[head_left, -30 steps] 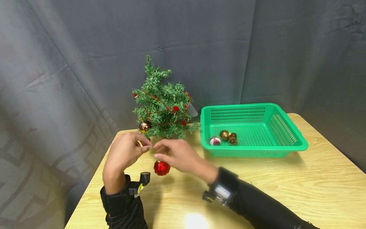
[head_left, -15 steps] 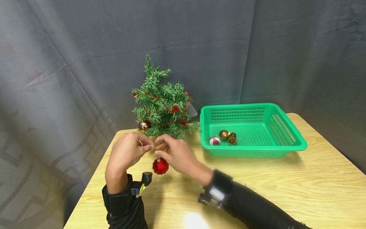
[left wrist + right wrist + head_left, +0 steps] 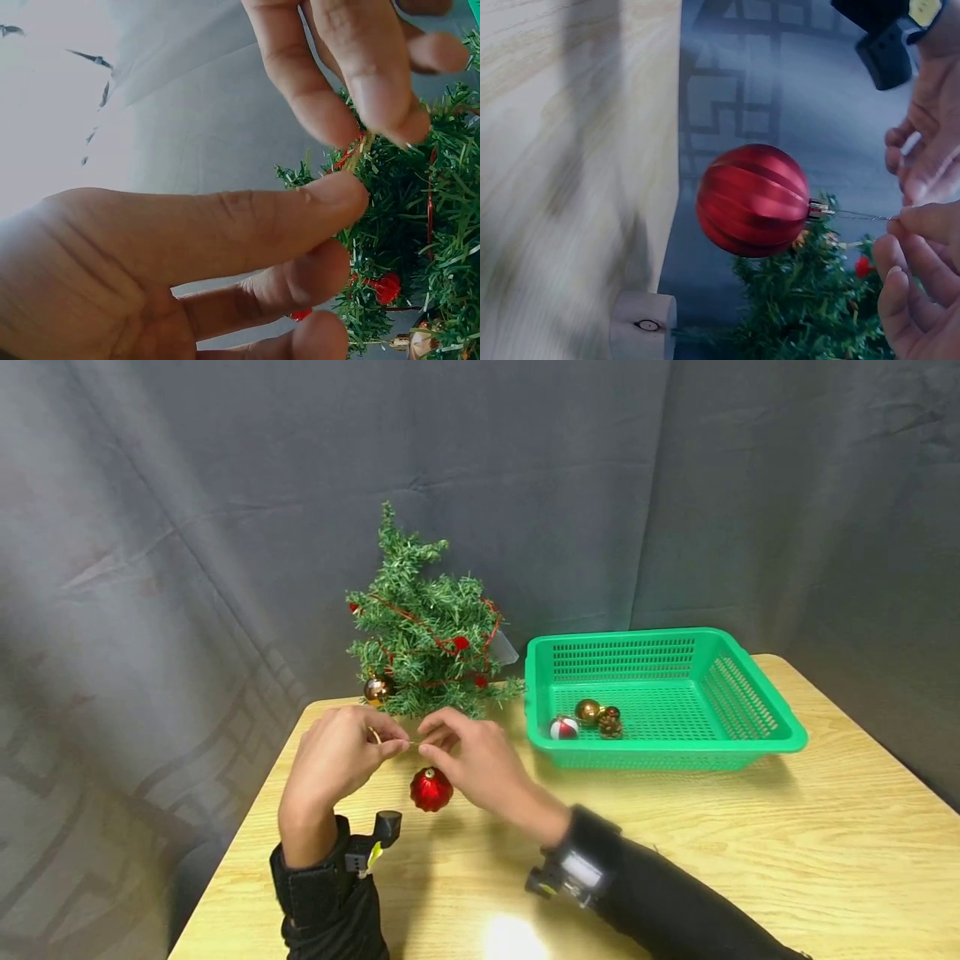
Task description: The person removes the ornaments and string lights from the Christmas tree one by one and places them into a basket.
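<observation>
A ribbed red Christmas bauble hangs over the table on a thin gold loop of string. My right hand pinches that string between thumb and forefinger, just above the bauble's cap. Facing it, my left hand pinches the string's upper end between thumb and forefinger, the fingertips of both hands close together. Behind them stands a small green Christmas tree, wound with red garland. A shiny bronze bauble hangs at its lower left.
At the right, a green plastic basket holds a gold bauble, a pine cone and a red-and-white ball. The wooden table ends at a grey curtain. In the right wrist view, the tree's pale round base shows.
Both hands have shifted slightly right, the right one opening a small gap between the fingertips where the string shows. The red bauble swings left, then right and a little up.
</observation>
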